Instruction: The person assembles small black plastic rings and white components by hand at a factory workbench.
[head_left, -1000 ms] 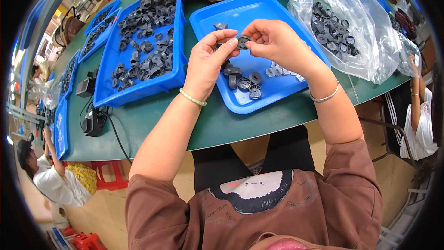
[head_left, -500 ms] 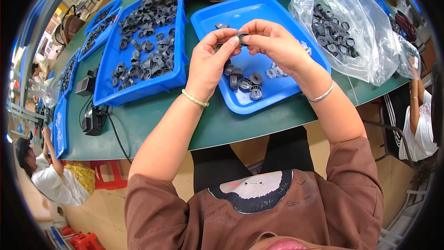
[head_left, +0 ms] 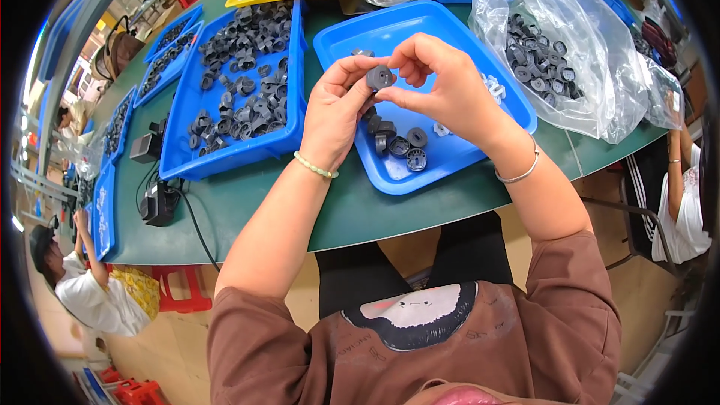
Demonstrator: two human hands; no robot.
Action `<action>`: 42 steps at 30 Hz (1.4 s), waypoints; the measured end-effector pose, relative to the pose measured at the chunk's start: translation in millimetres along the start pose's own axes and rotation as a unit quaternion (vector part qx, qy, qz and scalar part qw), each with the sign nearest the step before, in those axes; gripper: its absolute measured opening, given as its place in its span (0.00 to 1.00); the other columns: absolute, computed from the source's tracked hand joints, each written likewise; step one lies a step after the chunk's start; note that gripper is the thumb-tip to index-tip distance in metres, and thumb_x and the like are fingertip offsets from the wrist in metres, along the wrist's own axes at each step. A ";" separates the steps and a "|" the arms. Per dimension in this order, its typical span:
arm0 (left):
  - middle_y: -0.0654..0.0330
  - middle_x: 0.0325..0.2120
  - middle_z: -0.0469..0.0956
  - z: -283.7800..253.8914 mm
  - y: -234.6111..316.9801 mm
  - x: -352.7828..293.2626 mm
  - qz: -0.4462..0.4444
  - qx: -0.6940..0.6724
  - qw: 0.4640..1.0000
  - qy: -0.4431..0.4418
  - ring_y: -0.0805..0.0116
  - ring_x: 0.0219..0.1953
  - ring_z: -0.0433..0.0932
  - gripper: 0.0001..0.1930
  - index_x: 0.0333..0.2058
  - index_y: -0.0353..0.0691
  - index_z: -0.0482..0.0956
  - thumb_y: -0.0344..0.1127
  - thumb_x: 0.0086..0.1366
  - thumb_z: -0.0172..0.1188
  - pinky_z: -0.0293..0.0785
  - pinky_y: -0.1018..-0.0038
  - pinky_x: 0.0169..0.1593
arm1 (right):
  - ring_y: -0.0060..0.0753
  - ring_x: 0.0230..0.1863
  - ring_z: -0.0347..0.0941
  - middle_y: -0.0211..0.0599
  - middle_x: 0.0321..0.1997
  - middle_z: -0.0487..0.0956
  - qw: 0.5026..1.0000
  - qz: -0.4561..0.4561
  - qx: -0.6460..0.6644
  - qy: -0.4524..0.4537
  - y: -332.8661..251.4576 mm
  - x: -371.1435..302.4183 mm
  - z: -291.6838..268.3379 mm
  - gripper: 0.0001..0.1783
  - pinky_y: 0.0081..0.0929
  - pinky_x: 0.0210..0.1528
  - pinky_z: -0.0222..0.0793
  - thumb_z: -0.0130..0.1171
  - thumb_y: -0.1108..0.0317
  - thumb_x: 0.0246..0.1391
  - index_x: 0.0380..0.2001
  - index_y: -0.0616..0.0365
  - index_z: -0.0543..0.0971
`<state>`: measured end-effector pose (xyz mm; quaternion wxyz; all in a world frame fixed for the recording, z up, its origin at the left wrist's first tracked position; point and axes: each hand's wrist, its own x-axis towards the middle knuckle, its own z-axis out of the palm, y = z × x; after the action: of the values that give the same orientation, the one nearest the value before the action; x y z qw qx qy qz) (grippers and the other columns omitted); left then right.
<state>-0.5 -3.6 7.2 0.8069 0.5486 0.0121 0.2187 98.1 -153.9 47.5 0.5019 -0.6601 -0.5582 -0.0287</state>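
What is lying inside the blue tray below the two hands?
The tray holds dark round parts and white pieces. The left hand and right hand cover part of its middle, so anything beneath them cannot be seen.

The short-sleeved brown shirt [head_left: 421, 364] bears a print [head_left: 418, 309].

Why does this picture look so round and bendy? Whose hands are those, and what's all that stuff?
No machine here, just somebody working bare-handed. The camera sits on that person's head, looking down, and its very wide lens bends straight edges. The left hand holds a dark round part; the right hand is right beside it, maybe touching. On the green table are a shallow blue tray under the hands, a deeper blue tray heaped with dark parts, and a clear bag holding more.
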 end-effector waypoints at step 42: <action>0.61 0.41 0.78 3.2 -2.8 -0.4 -0.005 0.140 0.990 0.020 0.74 0.40 0.77 0.15 0.49 0.36 0.76 0.28 0.63 0.61 0.75 0.80 0.42 | 0.21 0.34 0.76 0.35 0.31 0.79 0.986 0.084 0.142 -0.003 36.5 0.2 9.0 0.05 0.21 0.38 0.73 0.57 0.75 0.55 0.35 0.65 0.76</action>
<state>0.9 -7.4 5.8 0.7228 0.6516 0.0618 0.2217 121.4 -142.8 20.2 0.5893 -0.6271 -0.5004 0.0953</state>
